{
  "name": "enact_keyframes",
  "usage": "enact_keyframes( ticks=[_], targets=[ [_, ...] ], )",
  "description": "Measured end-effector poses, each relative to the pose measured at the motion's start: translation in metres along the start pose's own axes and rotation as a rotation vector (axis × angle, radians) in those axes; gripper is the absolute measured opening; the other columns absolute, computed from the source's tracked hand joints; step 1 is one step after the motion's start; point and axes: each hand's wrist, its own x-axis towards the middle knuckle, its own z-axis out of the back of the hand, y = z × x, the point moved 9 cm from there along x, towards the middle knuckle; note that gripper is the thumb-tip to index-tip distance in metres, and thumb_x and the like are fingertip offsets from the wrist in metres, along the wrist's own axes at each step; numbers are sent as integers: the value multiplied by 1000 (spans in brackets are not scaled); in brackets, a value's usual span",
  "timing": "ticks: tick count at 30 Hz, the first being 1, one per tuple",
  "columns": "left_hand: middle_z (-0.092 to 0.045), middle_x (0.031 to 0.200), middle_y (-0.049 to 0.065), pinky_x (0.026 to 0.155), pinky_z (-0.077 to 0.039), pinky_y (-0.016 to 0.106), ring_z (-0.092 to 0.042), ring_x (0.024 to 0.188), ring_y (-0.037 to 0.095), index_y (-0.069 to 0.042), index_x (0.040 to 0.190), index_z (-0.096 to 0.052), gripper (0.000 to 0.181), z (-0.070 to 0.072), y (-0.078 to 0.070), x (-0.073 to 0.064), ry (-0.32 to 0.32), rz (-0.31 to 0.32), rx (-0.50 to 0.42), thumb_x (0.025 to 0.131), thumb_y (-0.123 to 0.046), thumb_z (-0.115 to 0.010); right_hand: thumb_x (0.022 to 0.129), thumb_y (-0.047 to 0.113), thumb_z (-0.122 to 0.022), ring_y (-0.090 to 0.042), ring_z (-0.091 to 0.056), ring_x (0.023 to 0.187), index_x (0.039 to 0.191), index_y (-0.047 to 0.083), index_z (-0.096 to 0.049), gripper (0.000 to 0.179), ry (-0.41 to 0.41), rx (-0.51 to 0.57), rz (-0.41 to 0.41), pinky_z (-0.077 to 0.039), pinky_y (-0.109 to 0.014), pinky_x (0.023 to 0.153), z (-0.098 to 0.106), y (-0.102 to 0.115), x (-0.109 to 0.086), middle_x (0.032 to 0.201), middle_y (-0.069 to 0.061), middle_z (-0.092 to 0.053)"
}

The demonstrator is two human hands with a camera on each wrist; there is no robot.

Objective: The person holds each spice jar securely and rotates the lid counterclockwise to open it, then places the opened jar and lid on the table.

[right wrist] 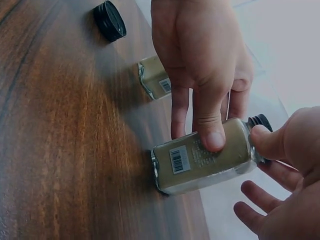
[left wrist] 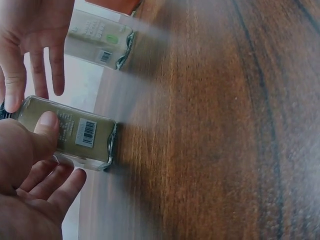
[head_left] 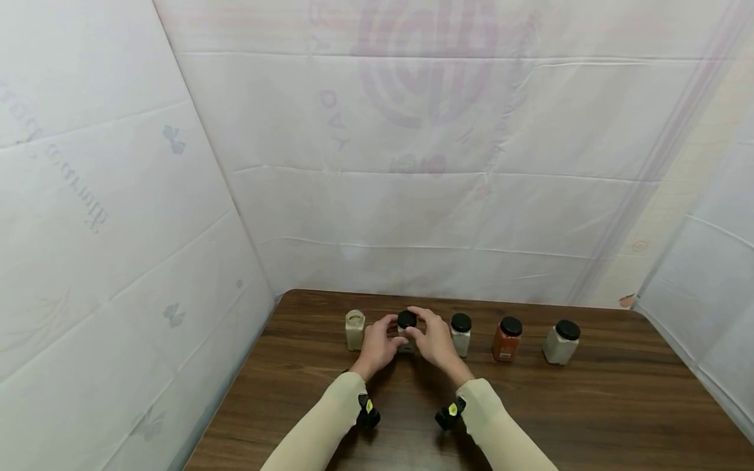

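Note:
A square glass jar of yellow-beige powder (right wrist: 227, 160) stands on the table between both hands, its barcode label showing. My left hand (head_left: 377, 345) grips the jar's body, the thumb (left wrist: 47, 127) lying across its front. My right hand (head_left: 436, 340) holds the black lid (head_left: 406, 318) at the top; in the right wrist view the thumb (right wrist: 267, 142) rests at the lid and neck. Just left of the left hand is a second jar (head_left: 355, 332) with its mouth uncovered. A loose black lid (right wrist: 110, 21) lies on the wood near that jar.
To the right stand a pale jar (head_left: 460, 339), an orange-red jar (head_left: 505, 345) and another pale jar (head_left: 560, 345), all black-lidded. The brown wooden table (head_left: 618, 405) meets white cloth walls (head_left: 442, 216) at the back and sides.

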Motion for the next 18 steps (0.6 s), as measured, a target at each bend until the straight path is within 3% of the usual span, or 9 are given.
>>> enact_keyframes(
  ticks=[5,9,18],
  targets=[
    [-71,121,20,88,-59,39,-70,111,32,-1,129,-64,41,0,0,0,-8,-13,10,91,-7,-78,95,15,-76,-41,-57,127,146,8,-56,56,10,7,-17,-50,-58,98,-1,-2,0,142,-20,-58],
    [-71,121,19,89,-58,39,-70,112,31,-1,128,-65,39,1,-1,0,-10,-32,12,92,-8,-78,90,21,-81,-37,-60,124,144,7,-58,60,-50,2,3,-50,-56,99,2,-1,0,139,-17,-60],
    [-71,120,18,90,-58,42,-70,112,31,-3,126,-65,38,1,-1,0,-2,-23,19,91,-9,-79,87,19,-85,-37,-62,113,129,3,-67,48,-159,26,3,-51,-55,93,7,0,-2,123,-16,-67]
  ],
)
